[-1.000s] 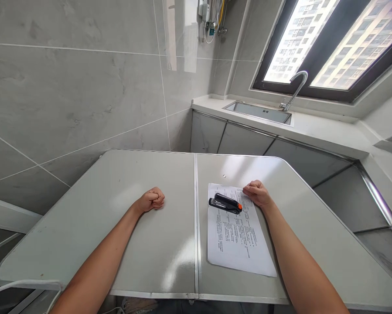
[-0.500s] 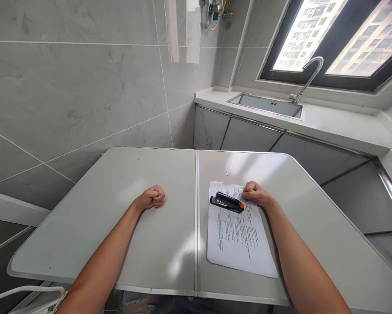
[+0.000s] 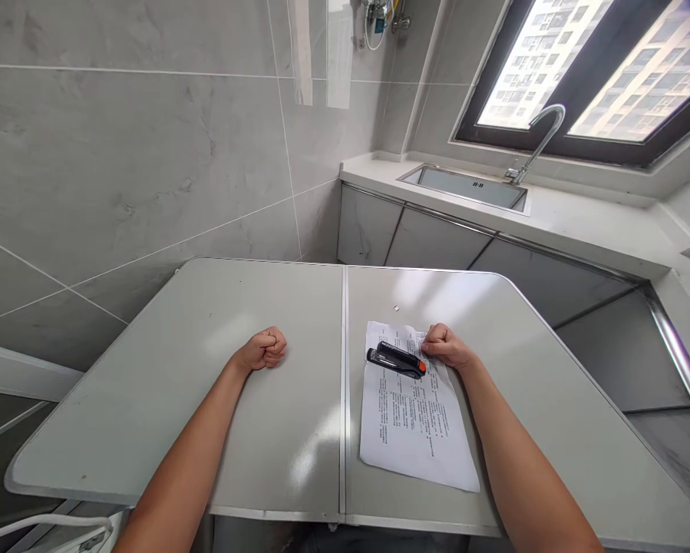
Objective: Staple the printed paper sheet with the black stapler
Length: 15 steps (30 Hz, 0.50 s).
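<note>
- White printed paper (image 3: 414, 442), flat on the right half of a pale grey table (image 3: 287, 292); number of sheets impossible to tell.
- Black stapler (image 3: 396, 359) with an orange patch at one end; lying across the upper part of the paper, orange end toward the right, two long parts spread apart toward the left.
- Right hand (image 3: 444, 344): fingers curled in close, resting at the paper's upper right edge, near the stapler but apart from it. Pinch on the paper edge, if any, impossible to tell.
- Left hand (image 3: 265, 348): folded into a fist on the left half of the table, nothing visible in the grasp, well apart from paper and stapler.
- Metal strip (image 3: 343, 399) down the middle of the table, between the left hand and the paper.
- Small pale speck (image 3: 396, 308) on the table, just beyond the paper.
- Behind: white counter (image 3: 586, 211) with sink (image 3: 465, 187) and curved faucet (image 3: 543, 140), below a dark-framed window (image 3: 514, 77).
- Grey tiled wall (image 3: 149, 153) to the left.
</note>
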Motion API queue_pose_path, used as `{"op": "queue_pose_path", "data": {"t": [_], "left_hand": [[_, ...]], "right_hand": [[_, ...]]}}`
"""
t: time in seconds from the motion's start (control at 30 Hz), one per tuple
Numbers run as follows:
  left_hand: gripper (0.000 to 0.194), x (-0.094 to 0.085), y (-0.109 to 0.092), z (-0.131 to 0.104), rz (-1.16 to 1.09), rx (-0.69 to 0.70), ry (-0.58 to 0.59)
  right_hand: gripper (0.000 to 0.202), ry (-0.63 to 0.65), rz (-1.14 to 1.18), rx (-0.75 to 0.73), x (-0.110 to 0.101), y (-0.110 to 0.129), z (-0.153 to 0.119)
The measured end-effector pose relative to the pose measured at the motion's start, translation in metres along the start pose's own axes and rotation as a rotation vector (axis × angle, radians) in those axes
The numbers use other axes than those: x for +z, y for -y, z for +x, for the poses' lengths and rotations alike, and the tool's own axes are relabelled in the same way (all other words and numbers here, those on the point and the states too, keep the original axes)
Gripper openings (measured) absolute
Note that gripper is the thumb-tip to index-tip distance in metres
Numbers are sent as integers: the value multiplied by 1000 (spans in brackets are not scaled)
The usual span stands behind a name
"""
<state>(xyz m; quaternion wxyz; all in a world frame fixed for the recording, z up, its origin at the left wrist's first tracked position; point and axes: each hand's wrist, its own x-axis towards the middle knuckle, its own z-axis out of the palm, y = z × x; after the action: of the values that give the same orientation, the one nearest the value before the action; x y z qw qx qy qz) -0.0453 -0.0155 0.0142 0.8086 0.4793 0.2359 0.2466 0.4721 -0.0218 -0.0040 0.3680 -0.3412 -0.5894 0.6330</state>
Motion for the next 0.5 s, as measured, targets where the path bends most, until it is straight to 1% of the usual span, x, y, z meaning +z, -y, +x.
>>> {"op": "queue_pose_path", "data": {"t": [0.17,0.27,0.37,0.5], "left_hand": [[27,-1,2,-1,-24,-6,-19],[27,0,1,-1,-43,-3,-14],[27,1,-1,-1,-54,-2,-2],[30,2,-3,1,-57,4,10]], "right_hand": [[79,-82,93,-107,-8,0,-3],[81,-125,138,-141,-13,1,-5],[80,-111,172,-99,-12,1,-5],[76,-33,208,25,-6,3,0]]}}
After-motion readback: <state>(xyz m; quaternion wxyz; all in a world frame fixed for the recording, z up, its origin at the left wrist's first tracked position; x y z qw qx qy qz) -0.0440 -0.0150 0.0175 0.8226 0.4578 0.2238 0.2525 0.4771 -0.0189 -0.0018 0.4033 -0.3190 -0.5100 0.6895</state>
